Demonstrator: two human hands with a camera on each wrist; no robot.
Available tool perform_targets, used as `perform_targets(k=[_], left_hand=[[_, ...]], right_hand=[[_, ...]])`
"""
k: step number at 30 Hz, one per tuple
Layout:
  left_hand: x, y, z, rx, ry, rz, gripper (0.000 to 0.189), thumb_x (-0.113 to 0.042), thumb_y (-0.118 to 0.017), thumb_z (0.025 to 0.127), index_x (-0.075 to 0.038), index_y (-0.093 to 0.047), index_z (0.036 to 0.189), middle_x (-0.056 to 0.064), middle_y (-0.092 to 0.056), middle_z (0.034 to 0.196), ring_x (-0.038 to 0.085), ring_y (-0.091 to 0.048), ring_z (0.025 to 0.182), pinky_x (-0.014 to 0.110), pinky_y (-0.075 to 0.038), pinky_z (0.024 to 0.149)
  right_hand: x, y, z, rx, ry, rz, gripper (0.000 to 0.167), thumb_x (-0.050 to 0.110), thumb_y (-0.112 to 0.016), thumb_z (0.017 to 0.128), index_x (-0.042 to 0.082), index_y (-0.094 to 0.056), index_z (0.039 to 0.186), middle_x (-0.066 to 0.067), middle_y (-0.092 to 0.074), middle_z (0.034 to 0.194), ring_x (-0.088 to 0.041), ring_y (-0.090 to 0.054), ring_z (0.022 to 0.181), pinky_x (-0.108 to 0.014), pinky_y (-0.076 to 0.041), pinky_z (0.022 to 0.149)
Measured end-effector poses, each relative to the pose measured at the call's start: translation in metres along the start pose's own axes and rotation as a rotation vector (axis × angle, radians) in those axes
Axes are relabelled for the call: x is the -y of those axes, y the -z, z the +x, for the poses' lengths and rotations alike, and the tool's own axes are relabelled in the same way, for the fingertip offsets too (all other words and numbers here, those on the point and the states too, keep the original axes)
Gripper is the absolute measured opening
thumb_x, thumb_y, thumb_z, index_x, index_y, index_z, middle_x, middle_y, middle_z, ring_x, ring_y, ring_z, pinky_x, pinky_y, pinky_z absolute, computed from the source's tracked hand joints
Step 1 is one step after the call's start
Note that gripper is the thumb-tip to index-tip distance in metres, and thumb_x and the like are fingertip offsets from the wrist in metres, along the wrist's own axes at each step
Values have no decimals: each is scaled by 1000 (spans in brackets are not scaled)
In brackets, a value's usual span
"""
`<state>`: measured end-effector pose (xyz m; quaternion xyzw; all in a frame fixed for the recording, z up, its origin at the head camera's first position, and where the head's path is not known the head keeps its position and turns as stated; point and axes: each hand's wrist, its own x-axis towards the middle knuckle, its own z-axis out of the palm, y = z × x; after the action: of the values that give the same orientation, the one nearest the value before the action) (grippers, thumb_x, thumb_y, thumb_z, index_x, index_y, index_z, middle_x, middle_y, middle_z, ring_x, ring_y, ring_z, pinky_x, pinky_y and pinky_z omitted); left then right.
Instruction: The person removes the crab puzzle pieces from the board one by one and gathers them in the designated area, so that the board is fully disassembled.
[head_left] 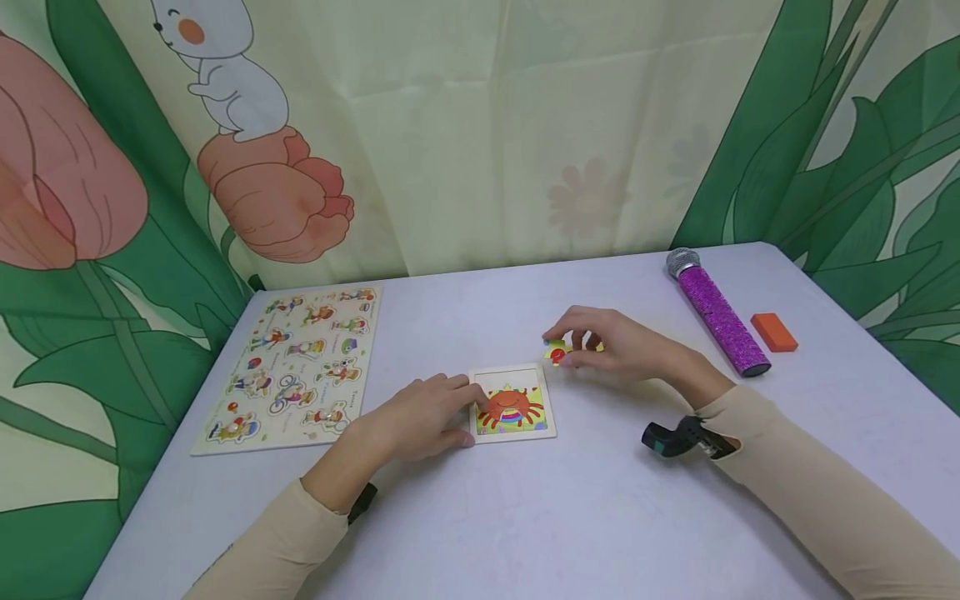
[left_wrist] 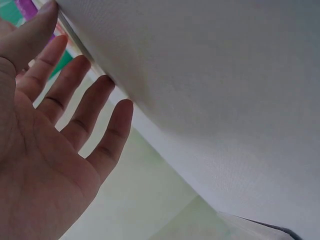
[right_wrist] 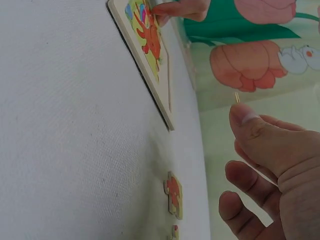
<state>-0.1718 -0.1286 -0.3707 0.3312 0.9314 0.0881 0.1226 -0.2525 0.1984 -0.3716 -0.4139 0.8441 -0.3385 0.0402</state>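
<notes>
A small square tray puzzle [head_left: 512, 403] with a red crab picture [head_left: 512, 408] lies flat on the table. Its upper strip shows bare tray. My left hand [head_left: 427, 415] rests at its left side, the index finger touching the crab and the thumb by the lower corner; in the left wrist view the fingers are spread and gently bent. Right of the tray, my right hand [head_left: 611, 343] pinches a thin puzzle piece [right_wrist: 237, 97] between thumb and index finger, seen nearly edge-on. Beneath that hand lie a loose red-and-yellow piece [right_wrist: 173, 195] and part of another piece [right_wrist: 173, 233].
At the left lies a larger board [head_left: 300, 371] of cartoon figures. A purple glittery microphone [head_left: 720, 317] and an orange block [head_left: 774, 332] lie at the right on the white table [head_left: 525, 517]. A printed curtain [head_left: 465, 150] hangs behind the table.
</notes>
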Motion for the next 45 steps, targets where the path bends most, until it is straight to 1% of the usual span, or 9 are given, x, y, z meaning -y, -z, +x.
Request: perform_targets(k=[3, 9, 17, 23, 30, 37, 43, 45], left_hand=[[0, 0, -1, -2, -7, -2, 40, -31, -79, 92, -28, -62, 129, -9, -60, 121, 15, -55, 102, 38, -49, 87], [0, 0, -1, -8, -17, 1, 40, -31, -79, 92, -27, -62, 129, -9, -60, 120, 15, -55, 101, 38, -49, 85], [0, 1, -1, -10, -16, 9, 40, -32, -79, 92, -28, -62, 128, -9, -60, 120, 15, -55, 101, 38, -50, 85], [-1, 1, 0, -3, -11, 15, 41, -32, -79, 92, -28, -62, 129, -10, -60, 118, 14, -53, 98, 36, -49, 84], [-1, 1, 0, 1, -3, 16, 41, -32, -79, 92, -28, -62, 129, -10, -60, 119, 14, -54, 100, 37, -49, 86], [-1, 1, 0, 1, 1, 18, 42, -32, -79, 91, -28, -62, 129, -9, -60, 119, 14, -54, 100, 37, -49, 86], [0, -1, 0, 4, 5, 17, 43, -33, -79, 91, -28, -62, 130, -9, -60, 119, 13, -54, 99, 36, -50, 86], [0, -1, 0, 3, 5, 18, 43, -33, -79, 91, -28, -62, 130, -10, -60, 120, 13, -54, 100, 36, -50, 86]], right_hand=[[-2, 3, -3, -1, 0, -13, 36, 16, -78, 92, 11, -70, 128, 6, -69, 116, -13, -61, 89, -33, -56, 76], [-5, 10, -10, -4, -39, -44, 35, 15, -78, 92, 13, -72, 127, 7, -67, 115, -14, -61, 89, -33, -56, 77], [-10, 21, -22, -15, -89, -89, 33, 14, -76, 95, 14, -72, 127, 4, -66, 116, -11, -62, 90, -34, -57, 79], [-16, 30, -33, -26, -117, -106, 32, 14, -75, 95, 14, -72, 127, 4, -68, 116, -12, -64, 91, -34, -57, 80], [-22, 39, -45, -25, -202, -103, 35, 17, -76, 94, 15, -71, 129, 4, -70, 118, -13, -64, 92, -30, -57, 82], [-30, 44, -59, 3, -285, -49, 42, 2, -74, 92, 9, -67, 133, -6, -69, 125, -16, -67, 89, -26, -56, 72], [-34, 47, -65, 22, -343, -43, 41, 7, -75, 93, 10, -66, 133, -4, -69, 124, -16, -67, 88, -27, -56, 72], [-34, 48, -68, 29, -358, -46, 39, 8, -74, 94, 11, -68, 132, -4, -69, 123, -16, -66, 89, -26, -55, 73]])
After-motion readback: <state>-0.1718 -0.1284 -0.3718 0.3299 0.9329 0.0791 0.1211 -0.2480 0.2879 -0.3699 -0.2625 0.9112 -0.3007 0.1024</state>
